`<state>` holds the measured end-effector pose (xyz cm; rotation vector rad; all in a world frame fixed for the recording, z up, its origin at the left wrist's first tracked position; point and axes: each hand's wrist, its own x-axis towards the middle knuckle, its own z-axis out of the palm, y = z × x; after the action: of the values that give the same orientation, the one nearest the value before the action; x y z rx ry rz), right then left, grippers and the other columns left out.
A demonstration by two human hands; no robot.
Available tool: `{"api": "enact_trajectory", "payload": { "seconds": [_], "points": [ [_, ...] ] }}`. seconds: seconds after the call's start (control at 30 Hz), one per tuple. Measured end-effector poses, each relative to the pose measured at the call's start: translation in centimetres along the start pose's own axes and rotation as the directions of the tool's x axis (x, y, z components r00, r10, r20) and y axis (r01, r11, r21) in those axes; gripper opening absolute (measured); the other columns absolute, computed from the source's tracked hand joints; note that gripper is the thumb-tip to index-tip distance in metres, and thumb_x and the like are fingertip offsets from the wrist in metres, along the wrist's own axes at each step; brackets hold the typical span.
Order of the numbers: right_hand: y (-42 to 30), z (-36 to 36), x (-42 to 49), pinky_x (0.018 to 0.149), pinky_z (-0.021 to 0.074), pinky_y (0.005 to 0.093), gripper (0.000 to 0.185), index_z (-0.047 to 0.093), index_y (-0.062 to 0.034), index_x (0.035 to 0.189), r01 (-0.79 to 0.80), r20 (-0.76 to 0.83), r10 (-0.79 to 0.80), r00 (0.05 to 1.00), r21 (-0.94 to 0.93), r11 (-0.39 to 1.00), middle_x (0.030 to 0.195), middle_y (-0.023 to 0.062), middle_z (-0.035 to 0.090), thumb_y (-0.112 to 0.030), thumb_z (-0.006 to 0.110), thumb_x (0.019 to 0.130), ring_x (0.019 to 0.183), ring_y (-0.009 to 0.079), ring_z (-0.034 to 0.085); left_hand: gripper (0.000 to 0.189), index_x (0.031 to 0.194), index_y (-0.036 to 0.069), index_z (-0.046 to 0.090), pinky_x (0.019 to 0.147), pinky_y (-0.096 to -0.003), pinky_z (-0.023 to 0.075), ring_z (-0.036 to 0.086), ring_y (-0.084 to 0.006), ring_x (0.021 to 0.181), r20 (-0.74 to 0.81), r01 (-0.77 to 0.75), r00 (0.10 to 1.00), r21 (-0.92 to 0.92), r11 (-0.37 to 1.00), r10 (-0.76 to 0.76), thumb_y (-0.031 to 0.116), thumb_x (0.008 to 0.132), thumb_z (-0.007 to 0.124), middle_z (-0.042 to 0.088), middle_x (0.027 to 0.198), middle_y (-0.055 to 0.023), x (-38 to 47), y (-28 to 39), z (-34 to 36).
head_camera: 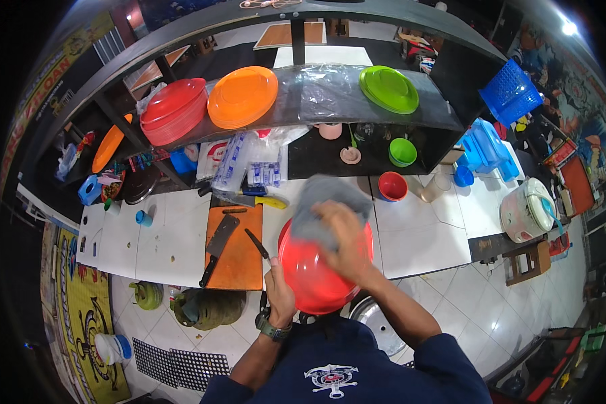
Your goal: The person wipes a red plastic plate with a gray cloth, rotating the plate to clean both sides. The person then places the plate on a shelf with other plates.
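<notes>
Close in front of my body is a red plastic plate [308, 275], overhanging the counter's front edge. A second red rim shows at its left side; whether it belongs to another plate, I cannot tell. My left hand [282, 293] grips the plate's left edge. Blurred by motion, my right hand [344, 242] holds a grey cloth [315, 209] over the far part of the plate and hides some of it. Just left of the plate, an orange cutting board [232, 270] carries a cleaver [223, 236] and a small knife [256, 243].
Stacked red plates [174, 113], orange plates [242, 98] and green plates [389, 90] stand on the shelf ahead. Red bowls [393, 186], a clear cup [436, 187] and a rice cooker [530, 209] are to the right. A yellow-handled tool [271, 202] lies beyond the board.
</notes>
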<state>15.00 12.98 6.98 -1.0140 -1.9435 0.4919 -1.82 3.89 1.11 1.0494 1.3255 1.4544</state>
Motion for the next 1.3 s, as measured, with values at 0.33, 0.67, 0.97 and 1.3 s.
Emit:
{"api": "enact_trajectory", "payload": {
  "seconds": [0.33, 0.67, 0.97, 1.3],
  "points": [
    [1.0, 0.5, -1.0, 0.103, 0.0446, 0.0461, 0.051, 0.062, -0.0023, 0.119, 0.155, -0.129, -0.167, 0.977, -0.096, 0.983, 0.126, 0.0143, 0.064, -0.015, 0.077, 0.071, 0.118, 0.0351, 0.059, 0.048, 0.119, -0.003, 0.058, 0.091, -0.0361, 0.0513, 0.063, -0.0212, 0.103, -0.025, -0.005, 1.0, -0.18, 0.984, 0.001, 0.036, 0.11, 0.031, 0.064, 0.112, -0.0117, -0.3, -0.6, 0.4],
    [0.8, 0.4, -1.4, 0.107, 0.0406, 0.0496, 0.039, 0.061, -0.0046, 0.118, 0.048, -0.008, -0.047, 0.999, 0.025, 0.999, 0.123, 0.0141, 0.064, -0.017, 0.067, 0.082, 0.123, 0.0345, 0.057, 0.057, 0.114, -0.004, 0.063, 0.081, -0.034, 0.053, 0.065, -0.0187, 0.09, -0.114, -0.15, 0.983, -0.066, 0.987, 0.142, 0.039, 0.11, 0.027, 0.068, 0.103, -0.0104, -0.4, 0.6, 0.8],
    [-2.6, 3.8, -7.5, 0.106, 0.0391, 0.0597, 0.045, 0.06, -0.0028, 0.116, 0.431, 0.23, -0.404, 0.885, -0.079, 0.899, 0.115, 0.019, 0.063, -0.014, 0.067, 0.073, 0.117, 0.0392, 0.059, 0.061, 0.137, -0.001, 0.048, 0.101, -0.0407, 0.0469, 0.057, -0.0256, 0.119, -0.101, 0.201, 0.939, -0.613, 0.764, -0.328, 0.048, 0.108, 0.029, 0.057, 0.133, -0.0127, 1.3, 2.3, 0.4],
    [-0.7, 2.3, -7.3, 0.107, 0.035, 0.0583, 0.043, 0.06, -0.0024, 0.112, 0.34, 0.245, -0.287, 0.926, -0.209, 0.917, 0.138, 0.0214, 0.056, -0.024, 0.073, 0.078, 0.133, 0.0374, 0.05, 0.063, 0.14, 0.003, 0.047, 0.105, -0.0394, 0.044, 0.054, -0.0236, 0.124, -0.141, 0.209, 0.957, -0.272, 0.939, -0.254, 0.054, 0.106, 0.033, 0.053, 0.139, -0.0093, 1.1, 0.4, -1.3]
  ]
}}
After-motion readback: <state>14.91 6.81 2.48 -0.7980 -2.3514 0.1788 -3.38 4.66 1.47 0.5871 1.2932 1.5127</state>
